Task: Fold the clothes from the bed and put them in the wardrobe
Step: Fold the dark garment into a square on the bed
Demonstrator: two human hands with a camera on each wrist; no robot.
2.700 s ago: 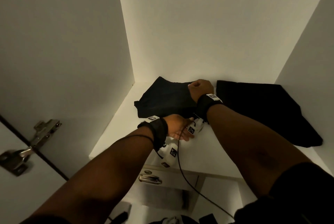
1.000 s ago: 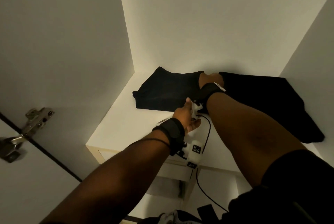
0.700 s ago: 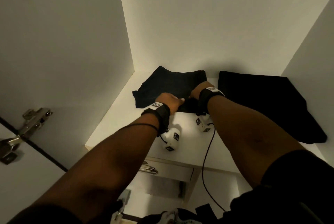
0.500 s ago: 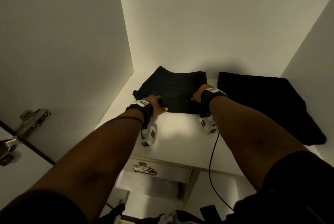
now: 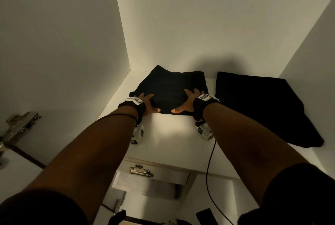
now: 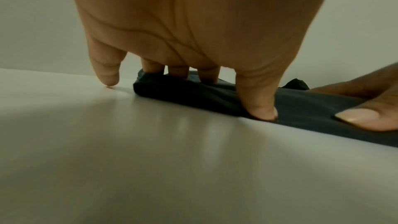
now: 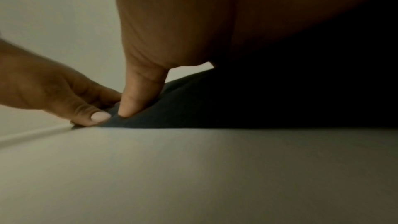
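The folded black garment (image 5: 172, 94) is being kept flat on the wardrobe shelf (image 5: 174, 134), near its back left corner. Its front edge is being pressed by the left hand (image 5: 147, 104) and the right hand (image 5: 187, 103), fingers spread, equally near.

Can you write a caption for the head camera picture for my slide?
Both hands, left hand and right hand, press a folded dark garment flat on the wardrobe shelf.

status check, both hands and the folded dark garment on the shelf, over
Left hand and right hand flat on the folded dark garment, pressing its front edge. It lies on the white wardrobe shelf. Second dark folded garment to the right, apart. Nothing blocking.
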